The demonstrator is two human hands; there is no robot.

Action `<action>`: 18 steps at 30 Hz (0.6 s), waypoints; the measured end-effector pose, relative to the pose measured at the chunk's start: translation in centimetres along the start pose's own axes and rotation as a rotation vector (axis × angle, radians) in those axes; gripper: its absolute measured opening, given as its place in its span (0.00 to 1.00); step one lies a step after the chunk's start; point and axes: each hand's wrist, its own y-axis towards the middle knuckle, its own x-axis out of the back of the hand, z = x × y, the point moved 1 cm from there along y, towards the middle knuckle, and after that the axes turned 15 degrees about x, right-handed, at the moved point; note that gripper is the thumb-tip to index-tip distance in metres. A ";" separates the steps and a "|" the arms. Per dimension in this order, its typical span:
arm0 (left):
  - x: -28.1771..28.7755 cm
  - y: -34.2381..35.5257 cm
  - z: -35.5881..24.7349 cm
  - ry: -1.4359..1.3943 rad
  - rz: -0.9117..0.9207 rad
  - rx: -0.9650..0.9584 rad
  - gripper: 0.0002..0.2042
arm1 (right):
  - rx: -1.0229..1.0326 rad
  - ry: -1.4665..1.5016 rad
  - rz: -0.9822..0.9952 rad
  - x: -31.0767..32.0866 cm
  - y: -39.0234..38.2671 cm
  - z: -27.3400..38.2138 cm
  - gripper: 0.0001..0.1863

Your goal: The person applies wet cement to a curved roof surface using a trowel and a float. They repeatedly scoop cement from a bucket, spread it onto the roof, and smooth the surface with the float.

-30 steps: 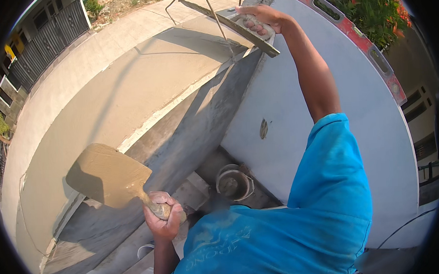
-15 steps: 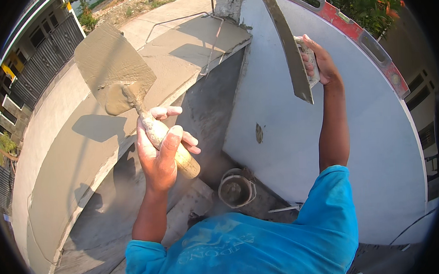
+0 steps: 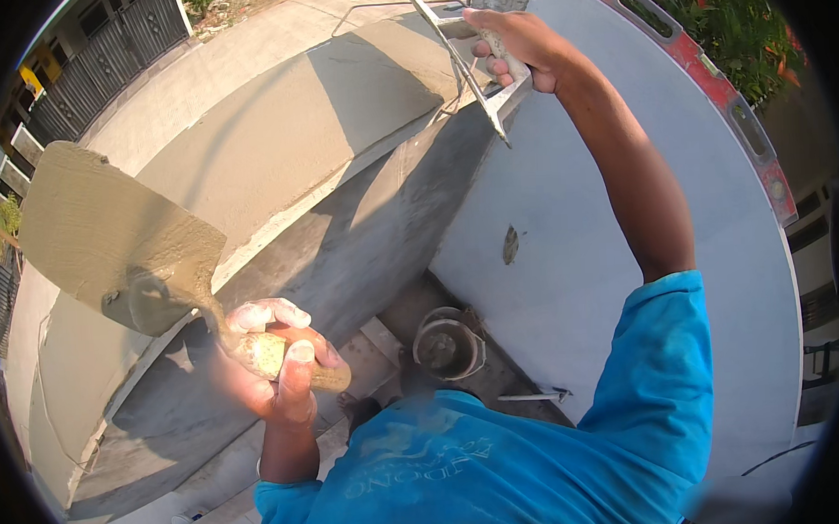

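A broad trowel (image 3: pixel 109 229) is at the left of the view, in front of the beige plastered ledge (image 3: pixel 273 128); whether it touches the ledge cannot be told. Its long axis slants from upper left to lower right, with the wide blade toward the upper left and the butt of the wooden handle toward the lower right. The blade's visible face is coated in mortar. The left hand (image 3: pixel 274 362) is curled around the handle, thumb lying over it, the grip fairly loose.

The right hand (image 3: pixel 527 51) is closed around the grip of a plastering float (image 3: pixel 465 65) near the far end of the ledge, by the white wall (image 3: pixel 549 228). The float's long axis runs steeply from upper left to lower right; the blade shows nearly edge-on, with the handle on its right side.

Pale, faded lettering and a motif cross the blue shirt (image 3: pixel 466 466). A red level (image 3: pixel 691 53) lies along the wall's upper edge; any marking on it is too small to tell. A bucket (image 3: pixel 475 353) stands in the corner below.
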 end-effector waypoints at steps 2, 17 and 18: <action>2.9 -2.4 -0.4 0.063 -0.051 0.010 0.21 | -0.065 -0.002 -0.080 -1.9 1.0 -0.1 0.24; 13.6 -17.2 -2.8 0.035 -0.406 0.193 0.24 | -0.112 -0.541 0.082 -7.9 6.1 -0.2 0.18; 13.9 -17.4 -2.7 0.031 -0.407 0.212 0.25 | -0.118 -0.515 0.060 -8.5 5.8 0.0 0.19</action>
